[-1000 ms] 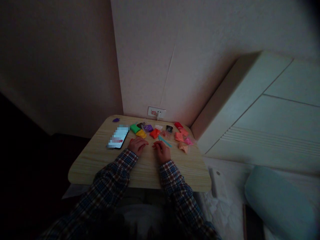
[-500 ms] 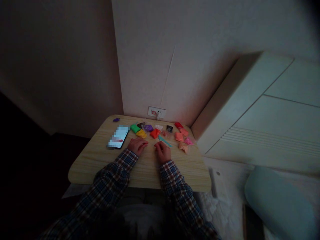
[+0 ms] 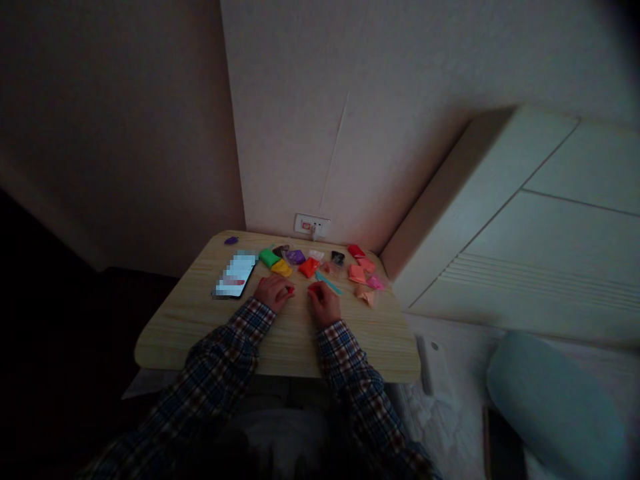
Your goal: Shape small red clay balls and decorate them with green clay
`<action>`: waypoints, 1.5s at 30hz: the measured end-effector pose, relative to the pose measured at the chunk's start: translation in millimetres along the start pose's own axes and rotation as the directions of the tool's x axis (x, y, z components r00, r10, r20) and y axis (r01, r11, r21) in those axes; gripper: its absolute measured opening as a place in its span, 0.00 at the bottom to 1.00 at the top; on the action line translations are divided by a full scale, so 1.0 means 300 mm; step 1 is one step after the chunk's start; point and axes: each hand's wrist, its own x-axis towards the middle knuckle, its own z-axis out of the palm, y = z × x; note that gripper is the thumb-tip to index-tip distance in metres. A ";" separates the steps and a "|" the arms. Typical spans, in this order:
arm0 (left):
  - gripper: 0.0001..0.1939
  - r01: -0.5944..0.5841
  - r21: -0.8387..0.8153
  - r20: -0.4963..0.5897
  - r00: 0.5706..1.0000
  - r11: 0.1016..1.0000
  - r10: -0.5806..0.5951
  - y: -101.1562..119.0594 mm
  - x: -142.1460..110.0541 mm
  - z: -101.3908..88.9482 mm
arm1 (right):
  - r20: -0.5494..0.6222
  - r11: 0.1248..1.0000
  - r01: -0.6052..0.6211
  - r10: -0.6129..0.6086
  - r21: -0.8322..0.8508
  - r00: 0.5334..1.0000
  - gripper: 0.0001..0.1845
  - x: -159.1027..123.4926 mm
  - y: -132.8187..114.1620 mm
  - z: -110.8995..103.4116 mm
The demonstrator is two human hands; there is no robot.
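Table point(image 3: 360, 347) stands against wall point(image 3: 285, 120). Left hand point(image 3: 271, 292) is curled, pinching red piece point(image 3: 291, 291) between the hands; right hand point(image 3: 325, 305) curls near blue strip point(image 3: 330, 284), closure and contents unclear.

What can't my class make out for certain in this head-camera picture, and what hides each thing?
All in the head view:
Phone: screen contents, blurred by pixelation.
Red piece: full shape, partly hidden by the left hand.
Right hand: whatever it may pinch, too small and dim.
Black packet: any print, too small.
Dark flat object by the cushion: cut off by the bottom edge.
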 end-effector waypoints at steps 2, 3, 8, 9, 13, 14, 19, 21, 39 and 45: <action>0.14 0.016 0.000 0.002 1.000 1.000 -0.016 0.000 0.002 -0.002 | 0.020 1.000 0.017 -0.017 0.007 1.000 0.15 -0.002 -0.002 -0.001; 0.14 0.023 0.000 0.005 1.000 1.000 -0.023 0.001 0.002 -0.003 | 0.027 1.000 0.022 -0.022 0.009 0.999 0.15 -0.004 -0.003 -0.002; 0.14 0.031 -0.005 0.023 0.999 1.000 -0.031 0.003 0.001 -0.005 | 0.004 1.000 0.007 -0.007 -0.004 1.000 0.15 -0.003 -0.001 -0.002; 0.14 0.033 -0.003 0.023 0.999 0.999 -0.033 0.002 0.001 -0.005 | -0.002 1.000 0.004 -0.004 -0.008 1.000 0.16 -0.002 -0.001 -0.002; 0.14 0.048 0.001 0.015 0.999 0.999 -0.048 -0.002 0.002 -0.001 | 0.003 1.000 0.012 -0.012 -0.001 1.000 0.15 -0.003 -0.007 -0.003; 0.14 0.050 -0.001 0.017 0.999 0.999 -0.050 -0.002 0.002 -0.001 | 0.007 1.000 0.014 -0.014 0.003 1.000 0.15 -0.005 -0.008 -0.004; 0.13 0.064 -0.010 0.033 0.997 0.998 -0.063 0.011 0.003 -0.008 | -0.019 1.000 -0.003 0.003 0.007 1.000 0.15 -0.006 -0.009 -0.001; 0.14 0.069 -0.012 0.033 0.997 0.998 -0.068 0.016 0.004 -0.012 | -0.028 1.000 -0.012 0.012 0.010 1.000 0.16 -0.003 -0.007 0.002; 0.13 0.056 -0.061 0.046 0.998 0.997 -0.053 0.013 0.002 -0.003 | 0.012 0.998 0.059 -0.060 0.014 0.998 0.15 -0.011 -0.016 0.000; 0.14 0.049 -0.055 0.037 0.998 0.997 -0.047 0.015 0.003 -0.001 | 0.000 0.998 0.062 -0.062 -0.013 0.998 0.15 -0.003 -0.003 0.001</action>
